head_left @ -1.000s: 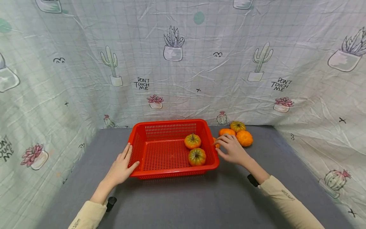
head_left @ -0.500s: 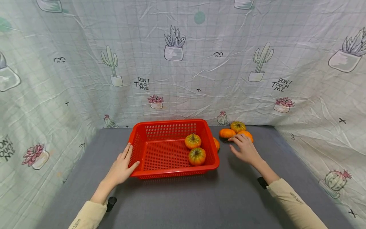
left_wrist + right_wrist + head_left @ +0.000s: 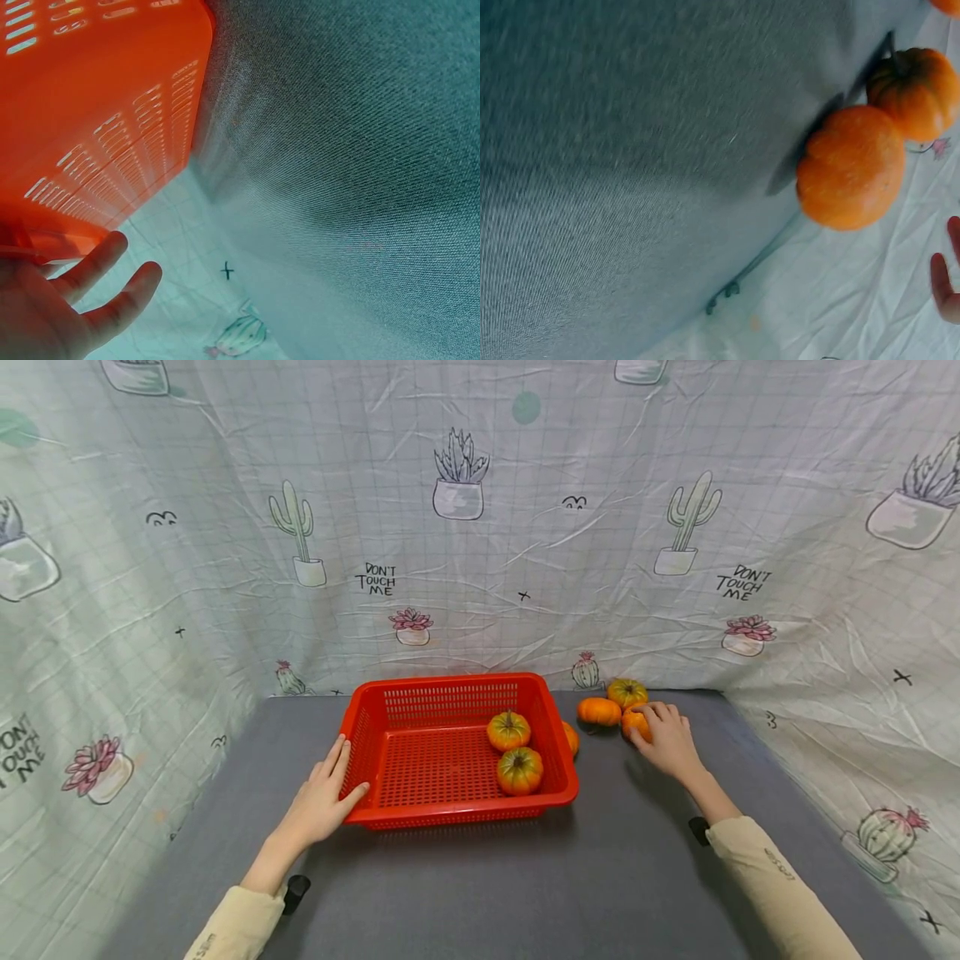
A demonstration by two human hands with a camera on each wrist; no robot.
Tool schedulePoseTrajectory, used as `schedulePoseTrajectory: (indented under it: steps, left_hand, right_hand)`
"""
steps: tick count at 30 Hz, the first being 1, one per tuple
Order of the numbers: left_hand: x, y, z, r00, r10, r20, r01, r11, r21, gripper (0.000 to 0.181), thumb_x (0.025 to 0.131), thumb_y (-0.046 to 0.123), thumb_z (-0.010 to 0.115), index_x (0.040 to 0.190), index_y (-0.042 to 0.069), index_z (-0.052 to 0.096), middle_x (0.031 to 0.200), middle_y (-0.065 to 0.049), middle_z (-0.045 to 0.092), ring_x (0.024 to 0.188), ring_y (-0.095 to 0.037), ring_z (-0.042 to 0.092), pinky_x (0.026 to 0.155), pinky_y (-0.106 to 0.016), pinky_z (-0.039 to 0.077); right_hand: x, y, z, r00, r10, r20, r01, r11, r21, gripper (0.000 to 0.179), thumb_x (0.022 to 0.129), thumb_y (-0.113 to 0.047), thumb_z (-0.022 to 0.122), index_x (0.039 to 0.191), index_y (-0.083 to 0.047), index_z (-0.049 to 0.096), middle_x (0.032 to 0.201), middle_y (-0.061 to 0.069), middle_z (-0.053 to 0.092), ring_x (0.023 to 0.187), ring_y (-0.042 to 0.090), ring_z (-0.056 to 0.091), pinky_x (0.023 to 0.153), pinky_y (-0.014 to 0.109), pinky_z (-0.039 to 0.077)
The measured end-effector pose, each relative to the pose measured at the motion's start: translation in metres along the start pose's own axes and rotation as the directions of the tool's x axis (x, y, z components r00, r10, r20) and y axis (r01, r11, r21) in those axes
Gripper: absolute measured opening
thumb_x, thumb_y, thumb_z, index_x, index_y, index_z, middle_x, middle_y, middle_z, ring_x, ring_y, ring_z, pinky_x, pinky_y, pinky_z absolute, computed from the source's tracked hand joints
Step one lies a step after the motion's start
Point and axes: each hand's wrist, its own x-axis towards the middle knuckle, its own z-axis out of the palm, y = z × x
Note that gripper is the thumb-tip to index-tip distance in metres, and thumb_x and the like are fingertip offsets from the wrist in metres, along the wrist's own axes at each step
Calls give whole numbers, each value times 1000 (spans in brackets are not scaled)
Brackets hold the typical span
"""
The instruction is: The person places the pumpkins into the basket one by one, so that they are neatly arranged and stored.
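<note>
My left hand (image 3: pixel 317 803) rests against the left rim of a red plastic basket (image 3: pixel 450 812), its fingers fairly straight and the thumb at the front left corner. Inside the basket, on its right side, sit two green-and-orange pumpkins, a rear one (image 3: pixel 508 732) and a front one (image 3: pixel 520 772). My right hand (image 3: pixel 670 745) hovers at an orange pumpkin (image 3: pixel 634 725), partly covering it in the head view. In the right wrist view its fingertips (image 3: pixel 939 271) stand apart from the nearest orange pumpkin (image 3: pixel 852 168).
Beside that pumpkin lie another orange pumpkin (image 3: pixel 598 712) and a greenish one (image 3: pixel 627 692) near the back edge. One more orange pumpkin (image 3: pixel 572 739) is half hidden behind the basket's right wall. A printed cloth (image 3: pixel 517 552) encloses the grey tabletop (image 3: pixel 480 893).
My right hand has moved right, from beside the basket's right wall over to the orange pumpkin at the right. The left hand and the basket have stayed put.
</note>
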Motion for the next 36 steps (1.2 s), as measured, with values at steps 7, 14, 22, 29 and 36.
schedulePoseTrajectory:
  steps: [7,14,22,29,36]
  left_hand:
    - [1,-1,2,1000,-2,-5,2,1000,-4,75,88,43,46,141,-2,17,149,-16,12,120,-40,35,85,-59,36]
    - [1,0,1,1000,3,-9,-3,1000,-6,74,88,39,49,141,-2,18,149,-17,13,119,-40,36,84,-59,37]
    - [1,-1,1,1000,4,-5,-4,1000,-6,74,88,41,48,141,-2,18,149,-17,13,119,-42,36,85,-59,36]
    - [2,-1,1,1000,-9,10,9,1000,-11,75,88,42,47,142,-1,16,150,-16,11,121,-40,34,87,-60,35]
    - [2,-1,-1,1000,-7,12,7,1000,-12,75,89,44,45,142,-1,15,150,-17,11,122,-42,33,87,-61,34]
  right_hand:
    - [3,18,3,988,100,119,-95,994,-49,45,84,-27,58,118,0,50,116,23,45,102,42,36,72,53,30]
    - [7,28,6,970,171,172,-160,984,-75,49,87,-31,51,124,0,45,121,25,41,107,44,33,75,56,29]
    - [14,33,7,940,252,228,-238,967,-89,53,90,-35,45,129,-1,39,125,27,35,111,48,28,79,60,26]
    - [19,35,11,925,267,271,-252,964,-90,61,89,-39,47,134,-1,32,127,29,33,109,48,28,78,59,26]
    - [20,35,17,923,251,290,-228,967,-111,71,81,-42,56,134,-1,33,125,29,34,108,47,29,76,59,26]
